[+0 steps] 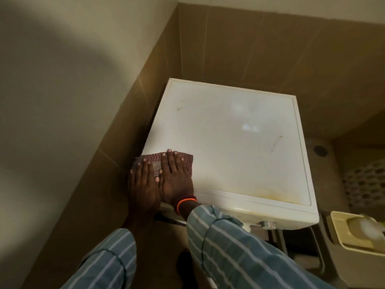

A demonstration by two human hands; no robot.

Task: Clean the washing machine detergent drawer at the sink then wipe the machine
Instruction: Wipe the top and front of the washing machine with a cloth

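A white washing machine (239, 132) stands in the tiled corner, seen from above; its top shows faint smudges and a yellowish stain near the front right. A reddish patterned cloth (185, 158) lies flat on the front left corner of the top. My left hand (143, 184) and my right hand (174, 178) press side by side on the cloth, fingers straight. The right wrist wears an orange band. The detergent drawer is not visible.
Brown tiled walls close in on the machine's left and back. A cream soap holder (358, 230) sits at the right edge. A perforated laundry basket (366, 184) stands behind it, beside a floor drain (320, 150).
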